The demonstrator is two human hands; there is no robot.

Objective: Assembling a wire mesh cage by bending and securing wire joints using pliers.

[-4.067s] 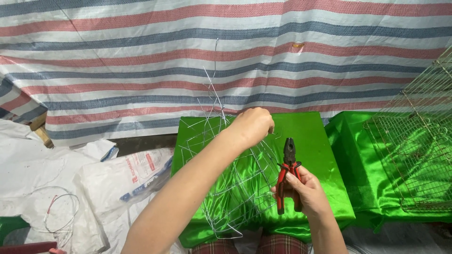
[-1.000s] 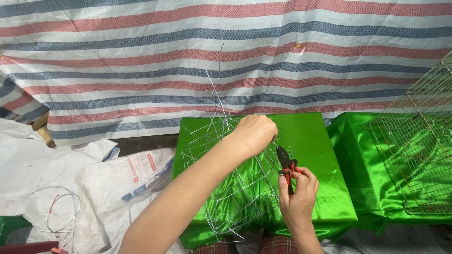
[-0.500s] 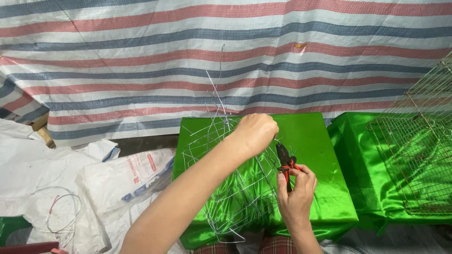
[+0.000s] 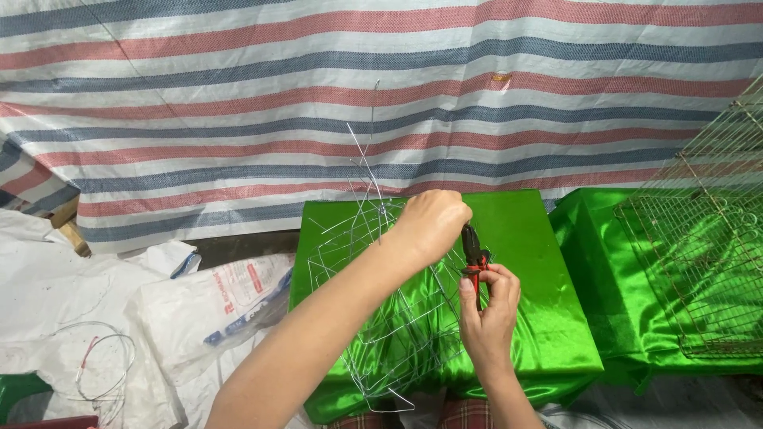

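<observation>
A thin wire frame (image 4: 373, 318), built as a grid of bare metal wires, lies on a box covered in shiny green cloth (image 4: 540, 318). My left hand (image 4: 433, 222) grips the frame's top end, where loose wire tails stick upward. My right hand (image 4: 486, 311) holds red-handled pliers (image 4: 474, 253) upright, with the dark jaws right beside my left hand at the wire.
A striped red, blue and white tarp (image 4: 318, 103) hangs behind. A finished wire-mesh cage (image 4: 707, 246) stands on a second green-covered box at the right. White sacks (image 4: 191, 310) and a coil of wire (image 4: 99, 369) lie on the left.
My right hand has brought the pliers up from lower right to the wire beside my left hand. The left hand has stayed on the frame's top.
</observation>
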